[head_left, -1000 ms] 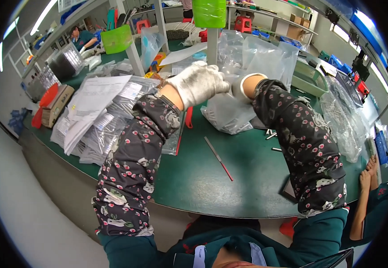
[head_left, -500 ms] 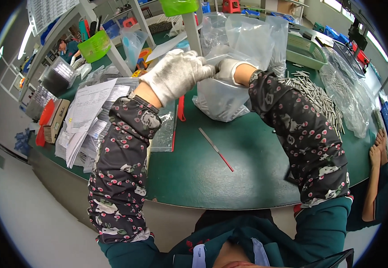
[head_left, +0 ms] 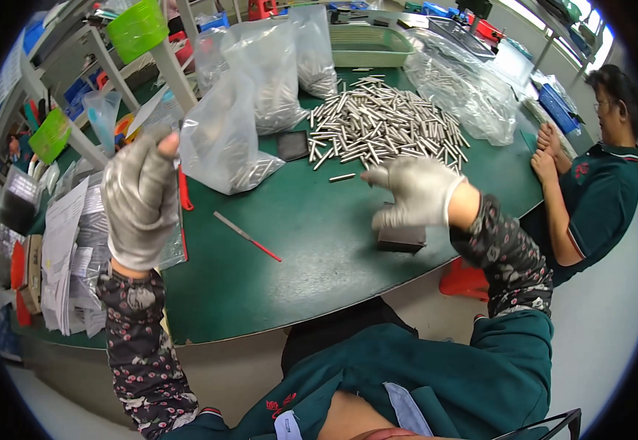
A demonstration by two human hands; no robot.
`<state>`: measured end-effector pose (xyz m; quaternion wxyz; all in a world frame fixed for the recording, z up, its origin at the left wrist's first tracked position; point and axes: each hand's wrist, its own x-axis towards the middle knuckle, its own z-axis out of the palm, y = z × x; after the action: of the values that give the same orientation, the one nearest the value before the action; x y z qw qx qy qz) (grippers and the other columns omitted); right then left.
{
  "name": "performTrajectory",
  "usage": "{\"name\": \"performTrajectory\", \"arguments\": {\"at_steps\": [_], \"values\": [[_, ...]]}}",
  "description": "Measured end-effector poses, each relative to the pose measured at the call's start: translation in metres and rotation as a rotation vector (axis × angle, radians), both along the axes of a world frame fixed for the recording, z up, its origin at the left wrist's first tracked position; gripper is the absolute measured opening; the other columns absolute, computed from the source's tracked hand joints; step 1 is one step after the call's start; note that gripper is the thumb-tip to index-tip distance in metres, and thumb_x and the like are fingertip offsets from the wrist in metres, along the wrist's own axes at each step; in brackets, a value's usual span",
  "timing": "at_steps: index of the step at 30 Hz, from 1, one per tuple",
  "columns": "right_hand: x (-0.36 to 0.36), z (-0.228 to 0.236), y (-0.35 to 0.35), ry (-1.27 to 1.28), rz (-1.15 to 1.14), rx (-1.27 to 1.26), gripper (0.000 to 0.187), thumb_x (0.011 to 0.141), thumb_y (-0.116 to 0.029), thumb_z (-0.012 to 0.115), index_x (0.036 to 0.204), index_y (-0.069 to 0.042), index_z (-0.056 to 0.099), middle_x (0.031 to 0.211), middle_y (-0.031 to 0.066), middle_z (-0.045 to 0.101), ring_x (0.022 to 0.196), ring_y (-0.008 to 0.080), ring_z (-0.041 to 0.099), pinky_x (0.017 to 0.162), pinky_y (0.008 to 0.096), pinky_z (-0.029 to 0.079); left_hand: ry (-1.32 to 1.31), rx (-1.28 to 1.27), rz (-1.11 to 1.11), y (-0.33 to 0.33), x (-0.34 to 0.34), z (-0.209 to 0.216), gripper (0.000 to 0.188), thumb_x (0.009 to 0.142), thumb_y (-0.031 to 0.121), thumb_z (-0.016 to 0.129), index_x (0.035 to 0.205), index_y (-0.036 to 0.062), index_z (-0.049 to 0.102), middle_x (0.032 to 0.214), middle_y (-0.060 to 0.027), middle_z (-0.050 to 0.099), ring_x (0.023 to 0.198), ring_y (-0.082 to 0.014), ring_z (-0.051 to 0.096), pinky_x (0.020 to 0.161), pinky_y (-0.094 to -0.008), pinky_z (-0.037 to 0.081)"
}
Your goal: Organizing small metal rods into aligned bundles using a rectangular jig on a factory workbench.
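The loose metal pins [head_left: 385, 121] lie heaped on the far side of the tabletop [head_left: 319, 275], right of the clear bag [head_left: 220, 147]. They look hard, smooth and likely to roll; each is probably light alone, best pinched across its middle. The bag seems thin, limp and slippery, weighted by the pins inside, so its upper part is the better hold. The right hand [head_left: 418, 192], gloved, has thumb and forefinger spread, with nothing visible between them. It hovers over or rests on a dark block [head_left: 401, 238], hiding its far part; contact is unclear. The left hand [head_left: 143, 198] is raised at the left, blurred, and I cannot tell whether its fingers close on anything. The bag's mouth is hard to make out.
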<state>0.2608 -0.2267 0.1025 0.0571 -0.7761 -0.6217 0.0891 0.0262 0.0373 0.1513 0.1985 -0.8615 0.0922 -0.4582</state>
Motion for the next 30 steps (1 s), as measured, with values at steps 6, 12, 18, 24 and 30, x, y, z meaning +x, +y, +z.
{"name": "performTrajectory", "arguments": {"at_steps": [6, 12, 18, 24, 30], "values": [[-0.016, -0.044, -0.056, -0.210, -0.098, -0.068, 0.062, 0.075, -0.033, 0.062, 0.132, -0.012, 0.051, 0.106, 0.0169, 0.059, 0.106, 0.0317, 0.057, 0.087, 0.0397, 0.047, 0.240, -0.075, -0.070, -0.057, 0.011, -0.024, 0.042, 0.075, 0.003, 0.067, 0.115, 0.0096, 0.057, 0.098, -0.0078, 0.064, 0.080, -0.0234, 0.064, 0.067, -0.0358, 0.049], [-0.036, -0.043, -0.024, 0.082, 0.048, 0.280, 0.051, 0.074, -0.020, 0.059, 0.124, -0.009, 0.056, 0.103, 0.0176, 0.059, 0.098, 0.0339, 0.058, 0.084, 0.0414, 0.048, 0.221, -0.215, -0.120, -0.093, 0.018, -0.019, 0.028, 0.073, 0.001, 0.067, 0.100, 0.0073, 0.059, 0.097, -0.0090, 0.064, 0.078, -0.0255, 0.064, 0.067, -0.0370, 0.048], [-0.067, -0.061, 0.023, -0.101, 0.141, 0.628, 0.039, 0.075, -0.020, 0.061, 0.113, -0.009, 0.060, 0.101, 0.0156, 0.059, 0.099, 0.0307, 0.057, 0.080, 0.0398, 0.047, -0.043, -0.344, -0.385, -0.155, -0.004, 0.022, 0.017, 0.082, 0.022, 0.064, 0.092, 0.0075, 0.062, 0.084, -0.0055, 0.060, 0.068, -0.0224, 0.058, 0.062, -0.0353, 0.046], [-0.081, 0.053, -0.076, -0.113, 0.469, 0.759, 0.020, 0.056, -0.016, 0.062, 0.074, -0.007, 0.059, 0.079, 0.0075, 0.059, 0.076, 0.0234, 0.059, 0.064, 0.0381, 0.047, -0.071, -0.037, -0.320, -0.177, -0.064, 0.040, 0.023, 0.085, 0.027, 0.055, 0.101, 0.0116, 0.060, 0.077, -0.0050, 0.056, 0.063, -0.0217, 0.052, 0.050, -0.0355, 0.040], [-0.120, 0.061, -0.187, -0.426, 0.213, 0.840, 0.023, 0.076, -0.019, 0.054, 0.097, -0.015, 0.061, 0.082, 0.0068, 0.060, 0.063, 0.0213, 0.055, 0.048, 0.0333, 0.034, 0.165, -0.228, -0.271, -0.197, -0.078, 0.044, 0.025, 0.085, 0.027, 0.054, 0.104, 0.0109, 0.060, 0.080, -0.0071, 0.057, 0.067, -0.0237, 0.052, 0.056, -0.0395, 0.039]]}}
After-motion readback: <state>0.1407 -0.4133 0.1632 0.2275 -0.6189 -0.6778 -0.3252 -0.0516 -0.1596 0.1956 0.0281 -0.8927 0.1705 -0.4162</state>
